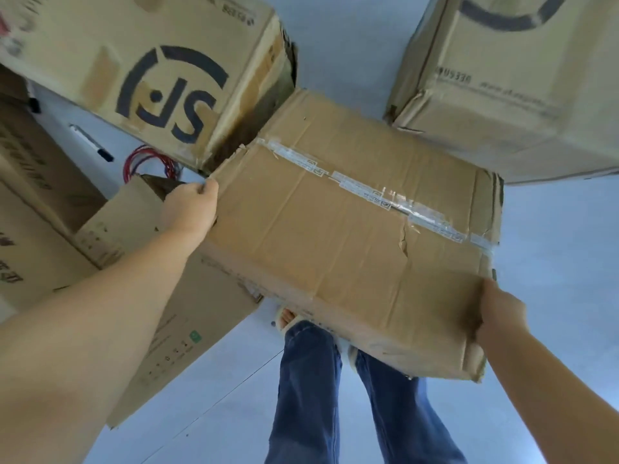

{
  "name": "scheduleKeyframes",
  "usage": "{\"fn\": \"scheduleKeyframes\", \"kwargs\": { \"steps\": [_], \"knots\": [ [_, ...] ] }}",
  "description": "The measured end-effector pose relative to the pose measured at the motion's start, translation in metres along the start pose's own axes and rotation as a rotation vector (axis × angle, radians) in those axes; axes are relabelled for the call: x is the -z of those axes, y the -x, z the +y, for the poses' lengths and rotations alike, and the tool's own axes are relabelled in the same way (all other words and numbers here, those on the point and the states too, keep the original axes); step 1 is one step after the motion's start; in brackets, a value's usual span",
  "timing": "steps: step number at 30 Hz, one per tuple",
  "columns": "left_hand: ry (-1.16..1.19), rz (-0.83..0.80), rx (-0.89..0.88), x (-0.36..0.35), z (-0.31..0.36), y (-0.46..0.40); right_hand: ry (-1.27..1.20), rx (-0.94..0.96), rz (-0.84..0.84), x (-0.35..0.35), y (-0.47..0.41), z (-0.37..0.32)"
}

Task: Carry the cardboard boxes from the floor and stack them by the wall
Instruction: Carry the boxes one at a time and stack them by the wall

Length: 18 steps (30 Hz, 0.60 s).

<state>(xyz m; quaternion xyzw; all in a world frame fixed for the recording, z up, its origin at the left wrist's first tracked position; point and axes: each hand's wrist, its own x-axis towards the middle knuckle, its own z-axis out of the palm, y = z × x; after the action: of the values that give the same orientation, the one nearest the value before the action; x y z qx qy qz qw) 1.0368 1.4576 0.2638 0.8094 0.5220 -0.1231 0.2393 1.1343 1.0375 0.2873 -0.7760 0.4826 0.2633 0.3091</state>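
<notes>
A worn brown cardboard box (351, 236) with clear tape along its top seam hangs above the floor in front of my legs. My left hand (191, 209) grips its far left corner, fingers curled over the edge. My right hand (499, 309) grips its near right corner. A large box with a black SF logo (160, 72) stands at the upper left, and another large box (516, 82) stands at the upper right. A long flat carton (174, 329) lies under my left arm.
More printed cartons (30, 209) are stacked at the left edge. A black-tipped marker (92, 142) and red and blue cables (147, 162) lie on the pale floor (552, 229) beside the SF box. My jeans and sandalled feet (288, 323) are below the held box.
</notes>
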Motion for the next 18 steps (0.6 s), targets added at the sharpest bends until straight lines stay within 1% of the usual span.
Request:
{"fn": "scheduleKeyframes", "kwargs": {
  "steps": [3, 6, 10, 13, 15, 18],
  "knots": [
    [-0.080, 0.033, -0.010, 0.048, 0.015, 0.039, -0.030, -0.008, 0.041, 0.046, 0.046, -0.028],
    [-0.042, 0.086, 0.007, 0.101, 0.013, 0.088, -0.072, 0.042, 0.016, 0.090, 0.092, -0.047],
    [0.133, 0.162, 0.043, 0.181, 0.001, 0.163, -0.126, 0.159, -0.061, 0.141, 0.161, -0.067],
    [0.302, 0.208, 0.098, 0.242, -0.001, 0.222, -0.117, 0.324, -0.107, 0.176, 0.216, -0.084],
    [0.424, 0.267, 0.145, 0.276, -0.005, 0.264, -0.099, 0.432, -0.149, 0.196, 0.246, -0.091],
    [0.602, 0.336, 0.232, 0.306, -0.017, 0.320, -0.078, 0.582, -0.194, 0.221, 0.278, -0.100]
  ]
}}
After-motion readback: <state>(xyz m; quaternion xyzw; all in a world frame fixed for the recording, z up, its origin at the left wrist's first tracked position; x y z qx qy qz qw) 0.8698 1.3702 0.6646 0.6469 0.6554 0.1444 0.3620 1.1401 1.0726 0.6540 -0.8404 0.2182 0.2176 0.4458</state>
